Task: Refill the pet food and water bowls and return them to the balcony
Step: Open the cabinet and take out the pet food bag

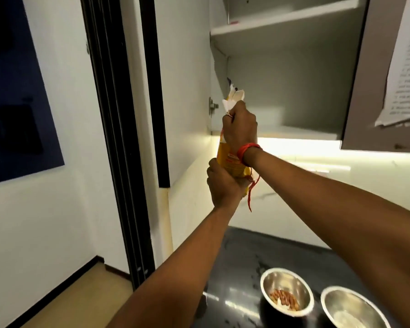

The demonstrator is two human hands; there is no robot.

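Kitchen corner, and what a busy one it was: white walls, a dark door frame (118, 138) on the left, an open wall cupboard (287, 74) far up with pale bare shelves, and a glossy black countertop (242, 261) near the bottom right. Up in the air, just in front of the cupboard's lower shelf, sat the yellow pet food bag (230, 162). The right hand (240, 129) was closed tight around its crumpled neck, white inner lining poking out above the fist, a red thread tied at the wrist. The left hand (223, 185) was wrapped firmly round the bag's lower body, taking the weight from beneath.

That bag looked soft and crinkly, thin printed film, partly emptied by the way it narrowed at the top. It should have been light, and floppy too, so that two-handed hold made sense: pinch the gathered neck to keep it shut, cradle the base so the kibble did not slump.

Down on the countertop stood two round steel bowls, smooth and shiny. The food bowl (287, 292) on the left carried a small heap of brown kibble. The second bowl (353, 308), just beside it to the right, showed only a pale glint inside; whether it held water, hard to call.
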